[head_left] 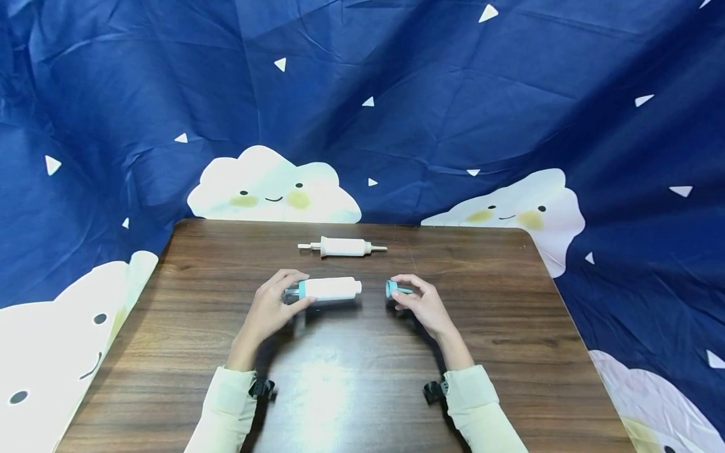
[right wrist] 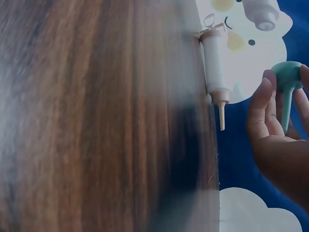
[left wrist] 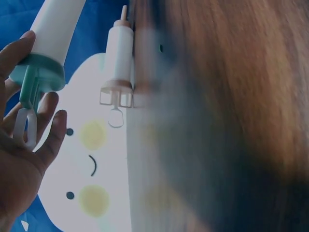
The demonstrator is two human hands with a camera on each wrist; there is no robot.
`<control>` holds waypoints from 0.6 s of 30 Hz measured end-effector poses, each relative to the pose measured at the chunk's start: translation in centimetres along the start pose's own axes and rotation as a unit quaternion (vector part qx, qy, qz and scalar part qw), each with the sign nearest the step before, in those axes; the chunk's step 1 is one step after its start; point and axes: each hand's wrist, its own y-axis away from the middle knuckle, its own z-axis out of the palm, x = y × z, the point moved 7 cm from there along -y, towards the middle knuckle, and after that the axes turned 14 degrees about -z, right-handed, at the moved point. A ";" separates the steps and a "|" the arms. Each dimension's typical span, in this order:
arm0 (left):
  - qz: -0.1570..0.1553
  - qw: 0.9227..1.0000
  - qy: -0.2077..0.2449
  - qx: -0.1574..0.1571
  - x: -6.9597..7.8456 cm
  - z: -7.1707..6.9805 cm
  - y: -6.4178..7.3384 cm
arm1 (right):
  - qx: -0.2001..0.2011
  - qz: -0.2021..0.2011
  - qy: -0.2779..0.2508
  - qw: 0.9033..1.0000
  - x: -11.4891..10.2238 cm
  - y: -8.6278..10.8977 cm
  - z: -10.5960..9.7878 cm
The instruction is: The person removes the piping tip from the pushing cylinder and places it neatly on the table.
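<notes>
My left hand [head_left: 272,303] grips a large white syringe [head_left: 330,289] by its teal collar, thumb on the near side and fingers on the far side. The syringe lies sideways above the table, its bare white end pointing right. In the left wrist view its teal plunger stem [left wrist: 30,87] ends in a pale ring handle [left wrist: 25,128] near my palm. To the right, across a small gap, my right hand [head_left: 423,305] pinches a teal nozzle cap [head_left: 391,289] between thumb and fingers. The cap's wide mouth faces the syringe and its thin spout [right wrist: 287,108] points back toward my palm.
A second white syringe [head_left: 345,247] with beige ends, nozzle fitted, lies near the far edge of the brown wooden table [head_left: 481,264]. A blue cloth [head_left: 396,50] with cloud prints hangs behind and around the table.
</notes>
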 end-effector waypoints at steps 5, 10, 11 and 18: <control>-0.007 1.000 -0.009 0.002 -0.9 -0.3 0.2 | 0.001 0.007 0.007 1.000 0.4 0.1 -0.4; -0.022 1.000 -0.015 0.004 -1.8 -0.7 0.2 | 0.003 0.014 0.015 1.000 0.7 0.3 -1.0; -0.028 1.000 -0.015 0.003 -2.1 -0.8 0.2 | 0.003 0.014 0.015 1.000 0.7 0.3 -1.1; -0.056 0.998 -0.009 0.002 -4.1 -1.0 0.2 | 0.015 0.012 0.011 1.000 0.4 0.3 -2.0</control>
